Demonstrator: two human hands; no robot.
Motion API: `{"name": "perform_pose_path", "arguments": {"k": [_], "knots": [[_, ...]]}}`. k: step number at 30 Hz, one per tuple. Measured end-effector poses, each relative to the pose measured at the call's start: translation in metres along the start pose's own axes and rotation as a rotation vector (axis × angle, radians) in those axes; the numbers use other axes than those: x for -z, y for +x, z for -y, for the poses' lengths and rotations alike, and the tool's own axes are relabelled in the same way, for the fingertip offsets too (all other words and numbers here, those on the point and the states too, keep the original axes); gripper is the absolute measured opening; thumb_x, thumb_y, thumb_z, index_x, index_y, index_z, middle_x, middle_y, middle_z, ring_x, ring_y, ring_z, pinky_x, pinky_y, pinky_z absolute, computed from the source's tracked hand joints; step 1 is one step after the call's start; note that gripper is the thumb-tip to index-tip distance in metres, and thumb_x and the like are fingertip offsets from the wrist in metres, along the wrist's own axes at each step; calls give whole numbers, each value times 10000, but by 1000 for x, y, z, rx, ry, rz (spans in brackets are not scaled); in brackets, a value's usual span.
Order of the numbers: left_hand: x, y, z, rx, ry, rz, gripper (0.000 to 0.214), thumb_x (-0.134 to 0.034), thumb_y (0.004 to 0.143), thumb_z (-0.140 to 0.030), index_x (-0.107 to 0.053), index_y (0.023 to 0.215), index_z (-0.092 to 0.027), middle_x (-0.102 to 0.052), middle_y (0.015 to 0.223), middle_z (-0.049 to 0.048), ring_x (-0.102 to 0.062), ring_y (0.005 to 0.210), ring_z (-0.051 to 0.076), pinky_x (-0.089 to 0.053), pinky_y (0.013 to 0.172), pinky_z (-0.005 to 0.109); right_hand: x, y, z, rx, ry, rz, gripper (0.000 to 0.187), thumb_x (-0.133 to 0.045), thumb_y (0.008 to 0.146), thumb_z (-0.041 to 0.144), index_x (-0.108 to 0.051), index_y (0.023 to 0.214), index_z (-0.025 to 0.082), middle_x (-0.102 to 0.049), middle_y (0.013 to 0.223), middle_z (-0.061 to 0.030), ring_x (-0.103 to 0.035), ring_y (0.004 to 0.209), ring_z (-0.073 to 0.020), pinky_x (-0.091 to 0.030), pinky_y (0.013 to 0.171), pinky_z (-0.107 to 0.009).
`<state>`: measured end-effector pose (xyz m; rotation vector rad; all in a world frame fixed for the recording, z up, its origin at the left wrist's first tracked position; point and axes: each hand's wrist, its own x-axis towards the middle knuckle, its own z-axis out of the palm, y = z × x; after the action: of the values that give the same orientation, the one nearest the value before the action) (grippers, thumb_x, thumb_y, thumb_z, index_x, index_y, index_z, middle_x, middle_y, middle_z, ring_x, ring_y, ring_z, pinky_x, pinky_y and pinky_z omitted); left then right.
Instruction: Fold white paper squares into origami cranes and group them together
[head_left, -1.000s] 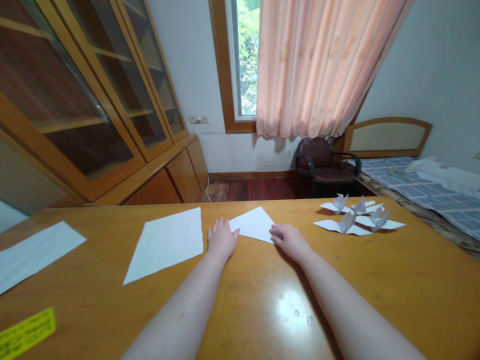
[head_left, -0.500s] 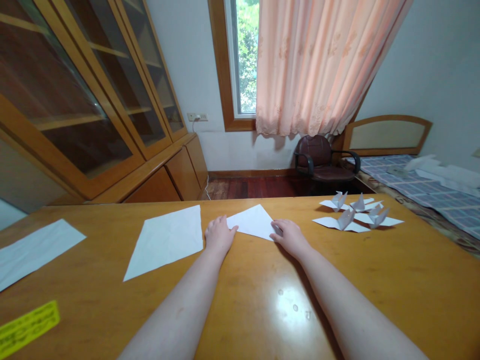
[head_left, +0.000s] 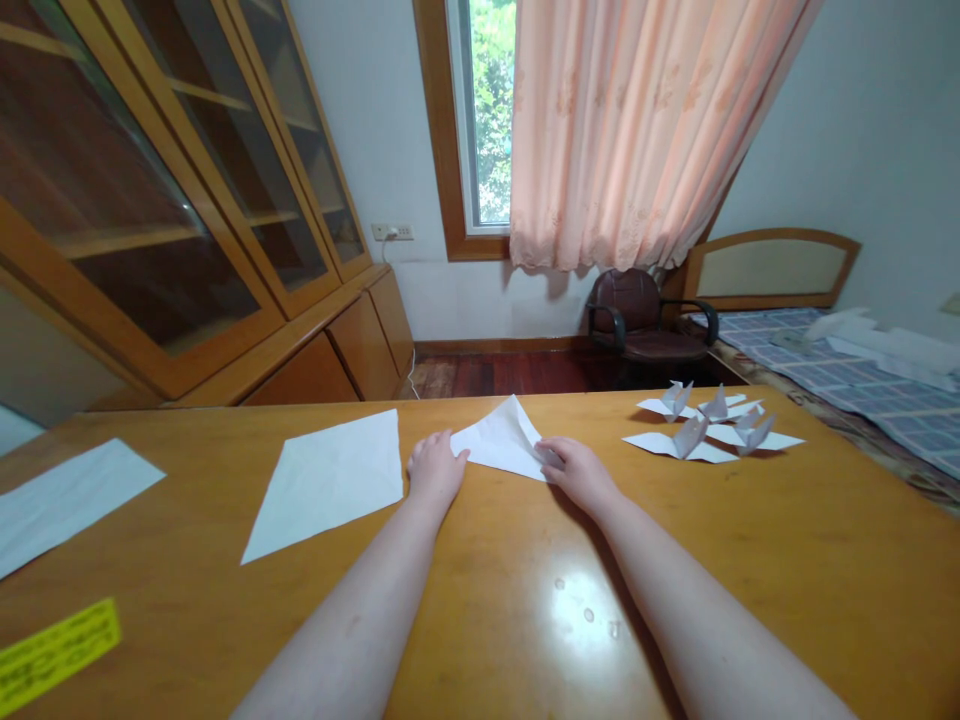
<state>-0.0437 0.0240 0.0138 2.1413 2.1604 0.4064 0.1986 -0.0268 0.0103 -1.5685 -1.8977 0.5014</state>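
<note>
Folded white paper (head_left: 491, 443), one: between the hands, its right side now bent up where earlier it lay flat. Right hand (head_left: 583, 472): thumb and fingers pinching the paper's right edge. Left hand (head_left: 436, 470): unclosed, resting at the left corner. Larger sheet (head_left: 330, 482): just left of the left hand, unmoved. Folded paper birds (head_left: 688, 440): beyond the right hand, rightward, unmoved.

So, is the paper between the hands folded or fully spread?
Folded, but not pressed flat: the paper shows layers parted along the edge near the right hand.
</note>
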Motion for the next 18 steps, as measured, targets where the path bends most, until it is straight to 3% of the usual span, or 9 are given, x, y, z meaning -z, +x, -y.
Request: {"name": "perform_pose_path", "arguments": {"k": [6,12,18], "knots": [[0,0,0,-9,-16,-2,490,-524,807,-398,-508,1235,-160,-562,1222,121,-474,1129,296,-361,941,396,-2,2,-1,-136,45,-25,494,-609,679,155,-583,1171,192,-619,1127,-80,-582,959,-204,-446,854,-320],[0,-1,1,-34,-5,-24,437,-466,838,-347,-515,1223,-144,-572,1202,131,-492,1113,288,-368,940,396,-4,6,-4,-292,160,-39,679,-652,623,125,-483,1279,174,-645,1057,-64,-586,737,-136,-462,727,-268],[-1,-1,-1,-39,-27,-33,449,-456,834,-355,-518,1223,-142,-575,1209,124,-492,1115,304,-377,944,413,-1,6,2,-307,163,25,569,-636,639,152,-566,1203,165,-662,881,-33,-592,744,-151,-448,701,-250]]}}
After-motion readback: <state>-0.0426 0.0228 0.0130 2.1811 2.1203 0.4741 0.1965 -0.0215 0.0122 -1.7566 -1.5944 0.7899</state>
